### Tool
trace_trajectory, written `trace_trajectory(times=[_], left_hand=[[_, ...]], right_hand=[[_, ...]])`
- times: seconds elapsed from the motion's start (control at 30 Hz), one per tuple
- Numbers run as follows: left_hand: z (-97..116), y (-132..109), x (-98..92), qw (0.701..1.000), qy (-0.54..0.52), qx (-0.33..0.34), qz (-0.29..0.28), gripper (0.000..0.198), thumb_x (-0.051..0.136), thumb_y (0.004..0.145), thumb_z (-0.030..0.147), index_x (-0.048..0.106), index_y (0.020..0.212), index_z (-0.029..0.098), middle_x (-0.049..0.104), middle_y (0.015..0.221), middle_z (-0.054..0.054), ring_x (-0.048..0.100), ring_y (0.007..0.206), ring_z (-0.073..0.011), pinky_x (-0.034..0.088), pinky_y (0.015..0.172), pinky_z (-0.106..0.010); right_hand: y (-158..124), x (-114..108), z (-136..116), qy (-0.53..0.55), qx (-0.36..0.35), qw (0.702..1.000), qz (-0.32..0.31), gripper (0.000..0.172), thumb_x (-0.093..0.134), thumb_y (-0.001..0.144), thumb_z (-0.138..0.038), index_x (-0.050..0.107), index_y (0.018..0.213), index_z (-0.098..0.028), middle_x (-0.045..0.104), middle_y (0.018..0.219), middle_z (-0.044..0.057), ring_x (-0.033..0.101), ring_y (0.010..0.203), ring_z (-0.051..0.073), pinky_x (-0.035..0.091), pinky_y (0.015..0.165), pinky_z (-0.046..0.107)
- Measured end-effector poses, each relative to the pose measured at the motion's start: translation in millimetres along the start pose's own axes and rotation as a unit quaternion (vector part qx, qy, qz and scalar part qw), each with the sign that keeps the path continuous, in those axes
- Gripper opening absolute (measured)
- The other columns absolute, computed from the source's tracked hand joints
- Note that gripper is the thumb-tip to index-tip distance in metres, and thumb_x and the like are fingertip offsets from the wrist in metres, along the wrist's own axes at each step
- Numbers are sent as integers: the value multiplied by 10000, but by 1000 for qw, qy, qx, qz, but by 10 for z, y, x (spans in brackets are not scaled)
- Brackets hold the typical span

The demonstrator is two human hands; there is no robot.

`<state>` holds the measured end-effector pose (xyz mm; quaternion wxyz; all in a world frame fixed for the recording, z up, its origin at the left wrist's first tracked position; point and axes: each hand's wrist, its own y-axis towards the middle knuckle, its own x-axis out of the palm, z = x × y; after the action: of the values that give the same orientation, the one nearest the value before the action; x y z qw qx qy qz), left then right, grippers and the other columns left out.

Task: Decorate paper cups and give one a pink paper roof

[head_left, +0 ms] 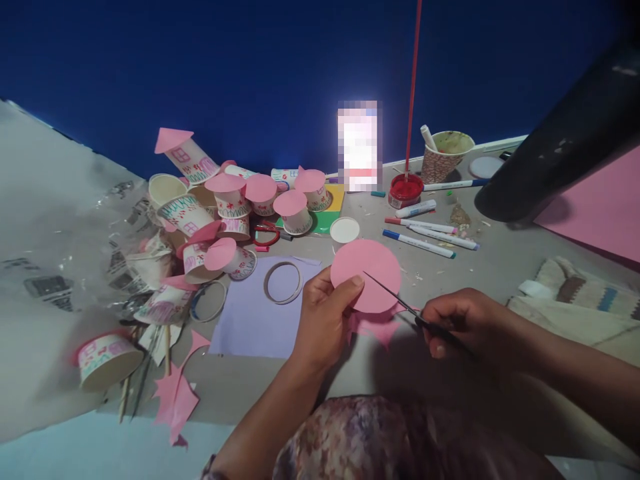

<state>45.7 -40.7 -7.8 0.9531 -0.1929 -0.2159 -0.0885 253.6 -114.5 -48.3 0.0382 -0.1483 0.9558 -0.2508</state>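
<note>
My left hand (327,313) pinches a round pink paper disc (367,267) at its left edge, thumb on top. In my right hand (457,320) are dark scissors (395,295), their blades reaching in over the disc from its lower right rim toward the middle. Whether the blades are cutting into the paper I cannot tell. Pink paper scraps (375,328) lie beneath the disc. Just behind it stands a small white cup (345,231). A lilac paper sheet (245,327) with a tape roll (283,283) on it lies left of my left hand.
Decorated paper cups with pink tops (227,193) crowd the left, beside clear plastic wrapping (60,247). Several markers (420,245), a red pot (405,191) and a patterned cup (445,157) stand or lie at the back right. A thick black post (555,133) slants in; a cloth (590,320) lies right.
</note>
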Motion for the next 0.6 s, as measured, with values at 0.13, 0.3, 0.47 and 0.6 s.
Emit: trace_trajectory(times=[0.13,0.3,0.47,0.6], left_hand=[[21,-7,7,1000,-10,-6,-6,163,868,680,240,780,777,143,722,704,0,627,624,-109,536,606,-222],[18,-23,-1,1000,-21,-11,-17,168,873,681,236,771,767,134,719,694,4,623,611,-95,540,608,-211],[20,-34,1,1000,-16,-15,-17,174,875,667,230,736,702,132,709,673,6,609,588,-89,527,584,-202],[63,-25,7,1000,-14,11,3,174,860,672,241,761,763,132,725,683,-2,631,590,-104,547,594,-220]], right_hand=[[8,-27,-10,19,10,998,-53,283,814,696,-411,669,660,-171,683,636,10,567,566,118,410,537,222],[17,-60,-47,29,-3,995,-93,436,857,671,-555,661,678,-165,650,642,0,524,580,107,391,563,223],[9,-68,-103,49,24,992,-116,623,836,608,-744,654,697,-155,616,623,10,480,556,108,329,535,233],[-21,-87,-124,36,9,989,-142,630,851,597,-734,662,738,-150,618,661,14,463,586,108,304,541,229]])
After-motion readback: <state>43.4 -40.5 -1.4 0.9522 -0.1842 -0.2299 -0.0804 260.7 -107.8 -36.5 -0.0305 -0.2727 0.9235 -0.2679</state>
